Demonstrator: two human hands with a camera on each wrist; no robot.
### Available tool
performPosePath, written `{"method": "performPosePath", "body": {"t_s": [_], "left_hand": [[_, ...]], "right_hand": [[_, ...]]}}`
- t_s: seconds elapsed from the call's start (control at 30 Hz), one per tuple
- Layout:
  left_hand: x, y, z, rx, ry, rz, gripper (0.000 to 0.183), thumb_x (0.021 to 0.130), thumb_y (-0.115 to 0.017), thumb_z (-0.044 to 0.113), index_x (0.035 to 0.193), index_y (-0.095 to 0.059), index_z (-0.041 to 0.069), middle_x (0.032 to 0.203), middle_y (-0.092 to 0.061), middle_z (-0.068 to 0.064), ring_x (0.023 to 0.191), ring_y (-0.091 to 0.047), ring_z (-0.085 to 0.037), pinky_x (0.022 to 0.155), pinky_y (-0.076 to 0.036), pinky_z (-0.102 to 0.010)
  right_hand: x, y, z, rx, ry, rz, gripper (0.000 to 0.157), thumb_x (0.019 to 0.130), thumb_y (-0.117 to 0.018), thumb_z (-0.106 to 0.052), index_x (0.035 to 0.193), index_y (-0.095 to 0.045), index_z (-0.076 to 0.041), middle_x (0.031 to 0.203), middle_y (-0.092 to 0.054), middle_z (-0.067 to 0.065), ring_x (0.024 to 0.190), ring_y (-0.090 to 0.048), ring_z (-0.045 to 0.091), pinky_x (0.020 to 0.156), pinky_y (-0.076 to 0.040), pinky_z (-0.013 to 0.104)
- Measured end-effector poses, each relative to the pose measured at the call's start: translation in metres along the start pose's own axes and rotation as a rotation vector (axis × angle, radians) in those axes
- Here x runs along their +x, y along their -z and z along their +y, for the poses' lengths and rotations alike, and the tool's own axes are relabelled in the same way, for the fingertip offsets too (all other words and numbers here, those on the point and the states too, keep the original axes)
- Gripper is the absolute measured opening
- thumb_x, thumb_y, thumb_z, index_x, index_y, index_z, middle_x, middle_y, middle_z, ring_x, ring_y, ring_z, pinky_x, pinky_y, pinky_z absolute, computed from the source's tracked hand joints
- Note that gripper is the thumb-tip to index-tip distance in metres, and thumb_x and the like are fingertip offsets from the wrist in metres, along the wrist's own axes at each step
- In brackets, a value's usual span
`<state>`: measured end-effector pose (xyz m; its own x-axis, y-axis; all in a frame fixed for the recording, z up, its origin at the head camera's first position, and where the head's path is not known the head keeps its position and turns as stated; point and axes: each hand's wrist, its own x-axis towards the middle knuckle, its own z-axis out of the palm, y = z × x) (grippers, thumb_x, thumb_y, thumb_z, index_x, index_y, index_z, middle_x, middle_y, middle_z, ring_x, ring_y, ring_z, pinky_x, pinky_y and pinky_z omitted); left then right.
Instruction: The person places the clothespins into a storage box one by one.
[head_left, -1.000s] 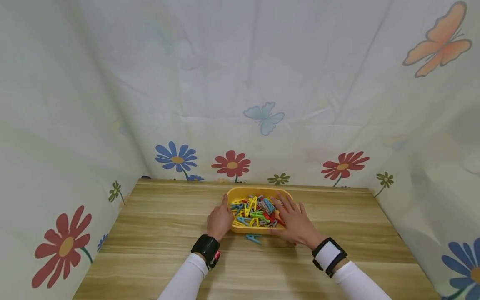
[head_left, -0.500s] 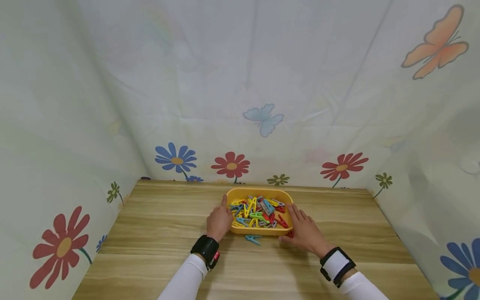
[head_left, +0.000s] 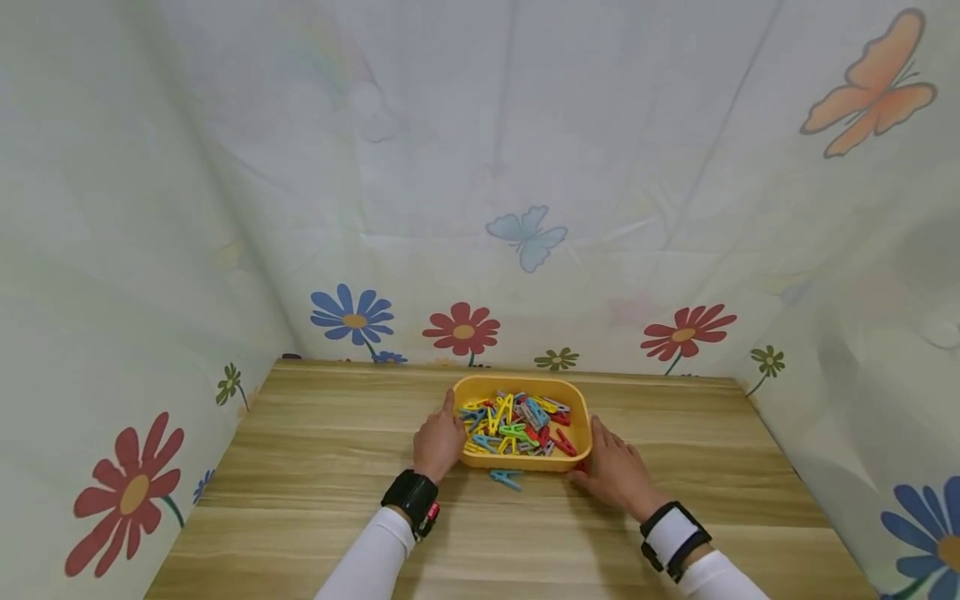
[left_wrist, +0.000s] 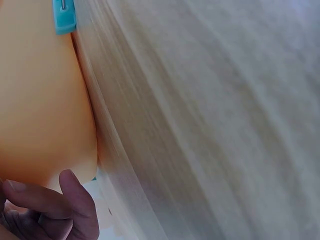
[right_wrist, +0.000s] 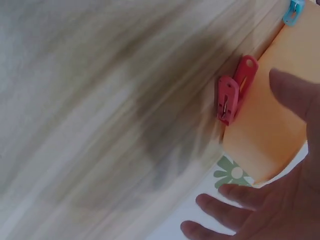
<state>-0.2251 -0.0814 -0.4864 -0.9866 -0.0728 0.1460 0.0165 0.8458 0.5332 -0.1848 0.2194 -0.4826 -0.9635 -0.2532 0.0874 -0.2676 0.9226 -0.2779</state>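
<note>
A yellow plastic basket (head_left: 517,463) holds a pile of clothespins (head_left: 513,423) in yellow, blue, green, red and grey. My left hand (head_left: 438,444) rests against its left end, the index finger lying along the outer wall; the left wrist view shows loosely bent fingers (left_wrist: 80,205) at the end wall. My right hand (head_left: 618,472) stays beside the right end, and its fingers are spread in the right wrist view. On the table, a red clothespin (right_wrist: 237,90) lies close to the front wall near my right thumb. A blue clothespin (head_left: 506,478) lies in front of the basket.
The wood-grain table (head_left: 337,433) extends to both sides of the basket and toward me. A pale curtain (head_left: 420,183) printed with flowers and butterflies surrounds its back and sides.
My right hand has moved off the pile to the right, down beside the basket's right end, uncovering the clothespins there. The left hand has stayed at the left end.
</note>
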Motion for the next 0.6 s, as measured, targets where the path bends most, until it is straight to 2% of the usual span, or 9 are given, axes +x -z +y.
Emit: {"method": "performPosePath", "body": {"t_s": [0.27, 0.47, 0.6], "left_hand": [[0.0005, 0.0000, 0.0003, -0.003, 0.000, -0.005, 0.055, 0.092, -0.050, 0.020, 0.143, -0.030, 0.010, 0.051, -0.044, -0.003, 0.041, -0.042, -0.017, 0.038, -0.036, -0.033], [0.0006, 0.0008, 0.0001, -0.006, -0.009, 0.008, 0.055, 0.092, -0.051, 0.019, 0.143, -0.031, 0.010, 0.051, -0.044, -0.002, 0.041, -0.042, -0.017, 0.038, -0.034, -0.033], [0.0002, 0.0016, -0.0001, -0.013, -0.015, 0.011, 0.055, 0.091, -0.052, 0.019, 0.142, -0.032, 0.009, 0.051, -0.044, -0.002, 0.041, -0.041, -0.017, 0.038, -0.034, -0.033]], "right_hand": [[-0.0047, -0.0049, 0.0029, -0.019, -0.022, -0.066, 0.087, 0.080, -0.061, -0.055, 0.139, -0.032, 0.001, 0.138, -0.035, 0.026, 0.121, -0.034, 0.045, 0.093, -0.026, 0.067], [-0.0060, -0.0069, -0.0006, -0.045, 0.003, -0.083, 0.065, 0.086, -0.058, -0.047, 0.132, -0.045, -0.002, 0.127, -0.049, 0.019, 0.112, -0.046, 0.039, 0.088, -0.036, 0.061], [-0.0096, -0.0065, -0.0053, -0.057, 0.012, -0.089, 0.052, 0.085, -0.061, -0.040, 0.122, -0.055, -0.003, 0.119, -0.053, 0.016, 0.103, -0.052, 0.035, 0.083, -0.043, 0.055]]}}
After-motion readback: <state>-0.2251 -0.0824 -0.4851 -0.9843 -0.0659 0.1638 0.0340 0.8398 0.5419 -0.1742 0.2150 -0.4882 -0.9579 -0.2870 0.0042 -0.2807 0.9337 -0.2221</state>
